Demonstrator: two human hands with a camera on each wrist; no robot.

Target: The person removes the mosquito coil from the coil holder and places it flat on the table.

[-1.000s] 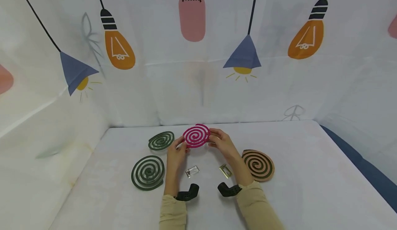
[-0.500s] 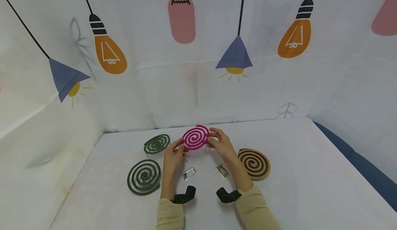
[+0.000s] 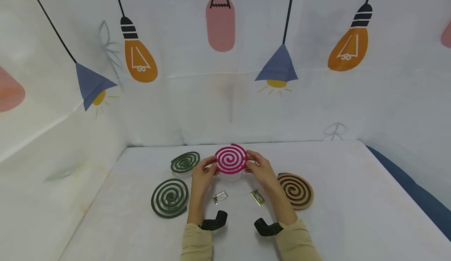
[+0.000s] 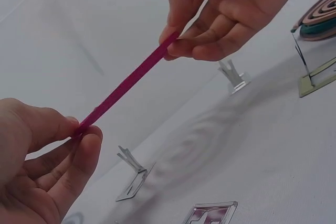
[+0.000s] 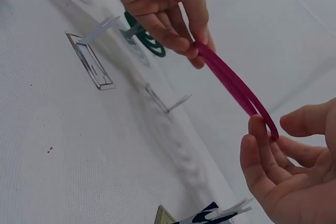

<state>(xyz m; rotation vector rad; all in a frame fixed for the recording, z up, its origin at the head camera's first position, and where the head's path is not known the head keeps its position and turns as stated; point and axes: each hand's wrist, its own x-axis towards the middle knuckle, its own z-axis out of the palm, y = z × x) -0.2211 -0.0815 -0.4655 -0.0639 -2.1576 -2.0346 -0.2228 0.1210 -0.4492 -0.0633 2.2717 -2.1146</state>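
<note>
A pink mosquito coil (image 3: 231, 159) is held up above the table between both hands. My left hand (image 3: 203, 175) pinches its left edge between thumb and fingers. On the opposite edge, the fingers of my right hand (image 3: 262, 173) grip it, with the thumb slightly apart from the rim in the right wrist view. From the left wrist, the coil (image 4: 126, 85) shows edge-on, its spiral shadow falling on the table below. Nearer the wrists lie a silver metal coil stand (image 3: 220, 197) and a gold one (image 3: 258, 197), each with a raised prong.
Two dark green coils (image 3: 170, 198) are at the left, the farther one (image 3: 185, 162) tilted and raised. A tan and green double coil (image 3: 296, 191) lies beside the right forearm. The left wrist view shows further small stands (image 4: 137, 179) beneath the coil. A printed cloth (image 3: 197, 108) hangs behind.
The head view has swayed left and back. Both hands have brought the pink coil slightly to the right, and its spiral faces the head camera a little more squarely. The grip stays.
</note>
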